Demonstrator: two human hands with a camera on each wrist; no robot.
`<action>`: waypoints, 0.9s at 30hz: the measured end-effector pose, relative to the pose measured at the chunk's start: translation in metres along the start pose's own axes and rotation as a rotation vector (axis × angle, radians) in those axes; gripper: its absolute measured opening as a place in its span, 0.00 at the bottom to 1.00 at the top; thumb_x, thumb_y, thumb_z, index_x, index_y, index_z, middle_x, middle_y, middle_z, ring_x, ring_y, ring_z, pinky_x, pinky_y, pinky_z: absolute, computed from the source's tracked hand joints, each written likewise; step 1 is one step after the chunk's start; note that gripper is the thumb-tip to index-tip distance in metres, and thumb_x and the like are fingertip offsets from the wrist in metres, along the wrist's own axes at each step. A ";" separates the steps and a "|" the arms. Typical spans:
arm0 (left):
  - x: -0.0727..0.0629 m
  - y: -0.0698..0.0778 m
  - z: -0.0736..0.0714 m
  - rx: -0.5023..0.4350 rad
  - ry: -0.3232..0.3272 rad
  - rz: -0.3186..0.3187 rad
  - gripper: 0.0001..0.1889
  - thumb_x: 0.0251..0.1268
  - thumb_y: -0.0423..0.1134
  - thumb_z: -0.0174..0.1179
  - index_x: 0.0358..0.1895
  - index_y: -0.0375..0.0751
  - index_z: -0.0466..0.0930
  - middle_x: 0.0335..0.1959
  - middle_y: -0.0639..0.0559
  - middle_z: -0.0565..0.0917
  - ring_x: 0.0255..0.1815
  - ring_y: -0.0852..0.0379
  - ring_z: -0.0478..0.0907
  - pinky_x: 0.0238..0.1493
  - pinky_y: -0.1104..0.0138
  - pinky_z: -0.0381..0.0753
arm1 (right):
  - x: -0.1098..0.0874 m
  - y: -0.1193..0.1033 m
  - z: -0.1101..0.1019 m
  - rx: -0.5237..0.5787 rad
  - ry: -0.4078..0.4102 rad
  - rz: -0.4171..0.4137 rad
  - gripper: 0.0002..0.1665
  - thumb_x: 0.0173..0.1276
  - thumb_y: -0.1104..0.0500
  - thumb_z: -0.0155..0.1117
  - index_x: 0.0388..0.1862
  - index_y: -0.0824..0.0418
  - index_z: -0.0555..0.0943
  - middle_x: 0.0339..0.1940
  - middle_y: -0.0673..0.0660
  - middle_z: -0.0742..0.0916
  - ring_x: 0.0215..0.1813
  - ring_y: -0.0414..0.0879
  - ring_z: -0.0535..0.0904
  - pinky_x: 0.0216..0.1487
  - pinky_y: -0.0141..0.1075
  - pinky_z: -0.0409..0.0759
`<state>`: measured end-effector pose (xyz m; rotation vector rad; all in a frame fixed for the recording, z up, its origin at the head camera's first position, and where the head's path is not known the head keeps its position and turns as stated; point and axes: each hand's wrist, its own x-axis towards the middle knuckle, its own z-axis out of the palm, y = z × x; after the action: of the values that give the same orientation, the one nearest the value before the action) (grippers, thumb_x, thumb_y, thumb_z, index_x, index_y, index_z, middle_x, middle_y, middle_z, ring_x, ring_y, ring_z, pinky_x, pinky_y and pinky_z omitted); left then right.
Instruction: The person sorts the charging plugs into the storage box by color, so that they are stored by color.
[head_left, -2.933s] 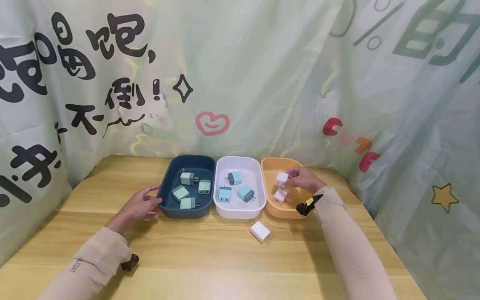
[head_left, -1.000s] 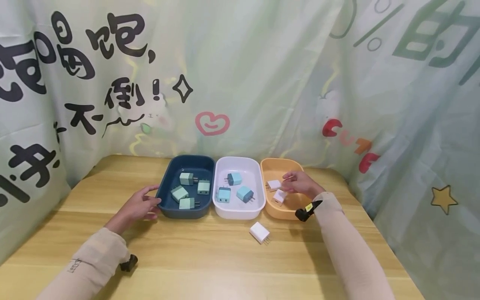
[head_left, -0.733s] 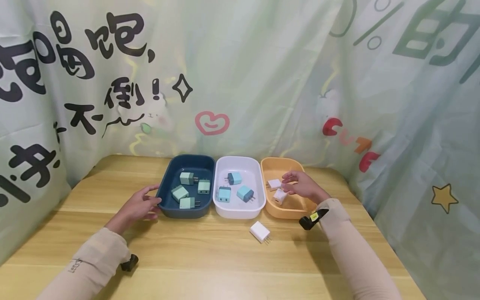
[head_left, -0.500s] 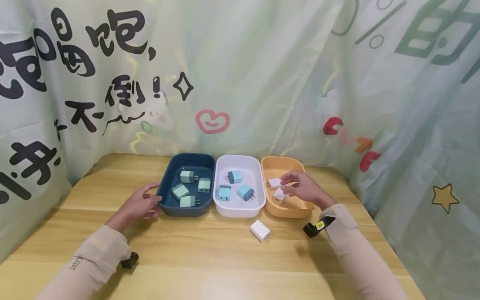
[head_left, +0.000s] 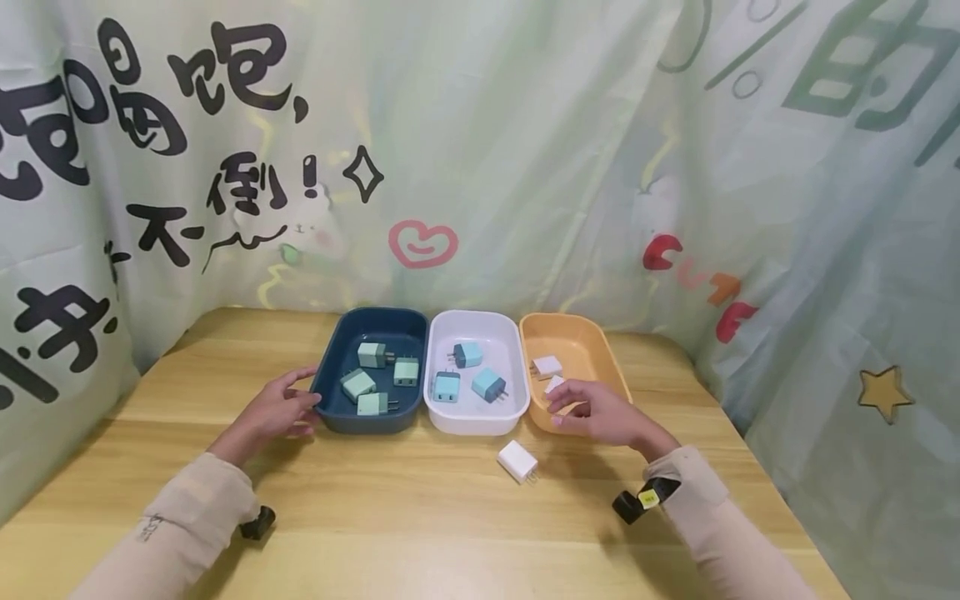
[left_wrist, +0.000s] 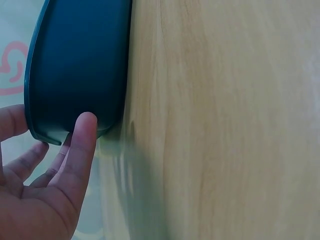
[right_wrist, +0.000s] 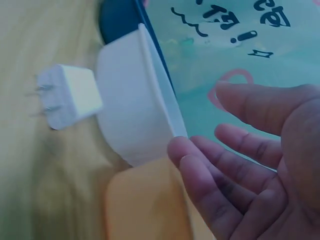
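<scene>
My left hand (head_left: 273, 408) is at the near left corner of the dark blue tray (head_left: 375, 423). In the left wrist view its thumb (left_wrist: 82, 135) lies against the tray's outer wall, fingers extended around the corner. My right hand (head_left: 600, 414) hovers over the front of the orange tray (head_left: 581, 337), fingers loosely bent and holding nothing. Inside that tray lie a white plug charger (head_left: 547, 367) and a second white charger (head_left: 553, 383), partly hidden by the fingers. One more white charger (head_left: 517, 462), prongs toward the lower right, lies on the table before the trays.
A white tray (head_left: 477, 426) sits between the blue and orange ones, holding 3 light blue chargers (head_left: 489, 384). Several pale green chargers (head_left: 372, 355) lie in the blue tray. Behind the wooden table (head_left: 420, 525) hangs a printed curtain (head_left: 510, 167).
My right hand let go of a white charger in the orange tray, then drew back toward the tray's front edge. My left hand stayed at the blue tray.
</scene>
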<state>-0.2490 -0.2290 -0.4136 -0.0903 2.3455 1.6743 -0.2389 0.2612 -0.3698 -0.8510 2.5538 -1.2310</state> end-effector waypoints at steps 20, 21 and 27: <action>0.005 0.001 0.000 0.017 0.002 -0.014 0.32 0.75 0.39 0.49 0.77 0.44 0.48 0.58 0.31 0.70 0.43 0.47 0.79 0.42 0.60 0.84 | -0.004 0.021 0.046 0.018 -0.178 0.032 0.28 0.60 0.64 0.71 0.57 0.72 0.73 0.47 0.64 0.83 0.42 0.50 0.83 0.46 0.37 0.80; 0.005 0.001 0.000 0.018 0.002 -0.014 0.32 0.75 0.39 0.49 0.77 0.43 0.48 0.58 0.31 0.70 0.43 0.47 0.79 0.42 0.60 0.84 | -0.003 0.021 0.048 0.017 -0.182 0.033 0.28 0.59 0.64 0.71 0.57 0.72 0.73 0.46 0.64 0.83 0.42 0.49 0.83 0.45 0.37 0.80; 0.004 0.001 -0.001 0.014 0.002 -0.014 0.32 0.75 0.39 0.49 0.77 0.43 0.48 0.57 0.31 0.70 0.43 0.47 0.78 0.42 0.60 0.84 | 0.003 0.020 0.053 -0.030 -0.207 0.053 0.31 0.56 0.64 0.75 0.58 0.67 0.75 0.42 0.57 0.83 0.37 0.44 0.80 0.38 0.35 0.80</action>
<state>-0.2532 -0.2293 -0.4134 -0.1058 2.3520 1.6512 -0.2285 0.2342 -0.4191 -0.8623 2.4187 -1.0344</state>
